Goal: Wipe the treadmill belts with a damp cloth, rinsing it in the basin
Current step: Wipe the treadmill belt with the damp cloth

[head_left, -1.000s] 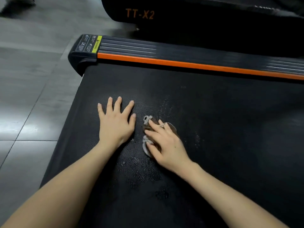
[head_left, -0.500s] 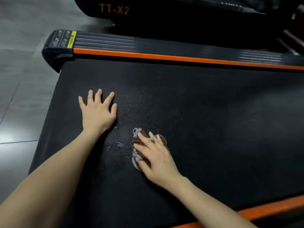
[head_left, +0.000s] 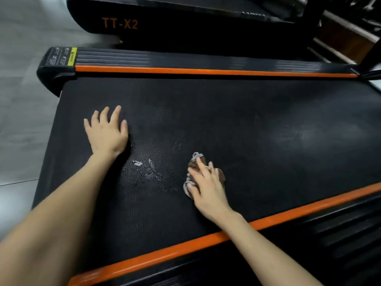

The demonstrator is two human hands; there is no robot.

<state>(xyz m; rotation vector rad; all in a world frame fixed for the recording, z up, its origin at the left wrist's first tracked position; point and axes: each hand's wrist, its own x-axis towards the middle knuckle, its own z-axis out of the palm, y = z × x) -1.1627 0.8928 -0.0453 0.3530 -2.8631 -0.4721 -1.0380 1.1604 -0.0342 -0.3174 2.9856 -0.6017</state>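
Wiping belt [head_left: 268, 120] with right hand [head_left: 208, 188]: fingers spread flat, pressing bunched cloth [head_left: 196, 157] onto belt, close to belt's near orange rail [head_left: 288, 215]. Left hand [head_left: 107, 135] splayed flat on belt toward its left end, bracing us. Risks, as we judge them: cloth may slide from under flat fingers (no pinch on it), and bracing palm may slip toward wet patch [head_left: 148, 172] between our 2 hands. Basin out of view. Belt black, textured. Beyond belt's far side, 1 more treadmill [head_left: 165, 23] marked TT-X2, on grey tiled floor [head_left: 20, 100].

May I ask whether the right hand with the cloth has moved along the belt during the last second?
Yes. The right hand, pressing the cloth, has slid rightwards along the belt, farther from the yellow label at its end.
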